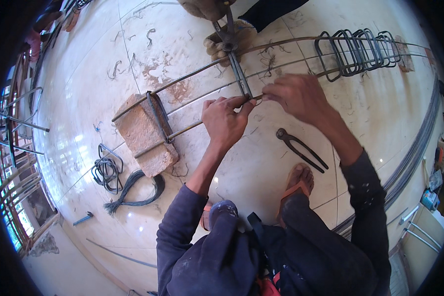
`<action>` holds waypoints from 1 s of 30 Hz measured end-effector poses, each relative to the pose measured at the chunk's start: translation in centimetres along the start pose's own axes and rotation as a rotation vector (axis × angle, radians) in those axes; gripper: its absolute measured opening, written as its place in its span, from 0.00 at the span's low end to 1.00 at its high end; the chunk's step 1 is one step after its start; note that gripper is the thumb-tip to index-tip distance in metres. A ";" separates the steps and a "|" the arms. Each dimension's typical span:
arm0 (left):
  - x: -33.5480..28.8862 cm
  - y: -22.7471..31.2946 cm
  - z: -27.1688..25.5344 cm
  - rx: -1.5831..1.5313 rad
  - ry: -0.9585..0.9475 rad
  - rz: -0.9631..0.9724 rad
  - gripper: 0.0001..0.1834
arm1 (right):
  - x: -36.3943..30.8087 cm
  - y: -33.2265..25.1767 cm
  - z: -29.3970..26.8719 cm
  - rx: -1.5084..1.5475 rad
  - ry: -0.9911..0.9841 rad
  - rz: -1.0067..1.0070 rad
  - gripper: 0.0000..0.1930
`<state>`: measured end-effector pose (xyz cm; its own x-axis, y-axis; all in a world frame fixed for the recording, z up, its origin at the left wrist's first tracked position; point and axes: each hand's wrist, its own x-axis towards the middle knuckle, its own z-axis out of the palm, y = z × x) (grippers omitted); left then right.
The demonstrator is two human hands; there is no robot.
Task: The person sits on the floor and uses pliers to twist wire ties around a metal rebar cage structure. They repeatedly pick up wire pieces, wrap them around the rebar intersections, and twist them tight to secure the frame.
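My left hand (224, 121) is closed, its thumb and fingers pinched at the lower corner of a steel stirrup (240, 79), where it meets a long reinforcing bar (188, 127). Just right of it, my right hand (296, 96) is closed in a pinch, slightly blurred. A short, thin tie wire (258, 102) curves between the two sets of fingertips. Across from me, another person's gloved hands (216, 47) hold pincers (229, 43) at the far end of the same stirrup. Below my right hand a second pair of pincers (301, 149) lies on the tiles.
A rough block (133, 129) props the cage's left end, beside a tied stirrup (158, 111). Several stirrups (357, 52) hang bunched at the right. A wire bundle (135, 190), bent wire coil (107, 172) and hammer-like tool (83, 218) lie left. Long rods (419, 148) line the right.
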<state>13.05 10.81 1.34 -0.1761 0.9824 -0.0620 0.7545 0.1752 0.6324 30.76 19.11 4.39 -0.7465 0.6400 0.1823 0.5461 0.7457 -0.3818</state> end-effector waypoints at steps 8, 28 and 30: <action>0.2 -0.9 0.5 -0.013 0.057 0.112 0.16 | 4.4 3.5 1.3 0.145 -0.341 0.127 0.10; -0.4 -0.5 1.5 0.013 0.191 0.183 0.13 | -3.1 -0.6 5.7 0.054 0.278 0.045 0.16; -0.3 -0.5 1.0 0.019 0.203 0.178 0.13 | -6.3 -1.4 7.1 0.089 0.323 0.130 0.21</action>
<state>13.38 10.49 0.24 -0.1613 0.9652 0.2058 0.7962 0.0040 0.6050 31.97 12.74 -2.68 -0.5064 0.7645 0.3988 0.5827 0.6443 -0.4952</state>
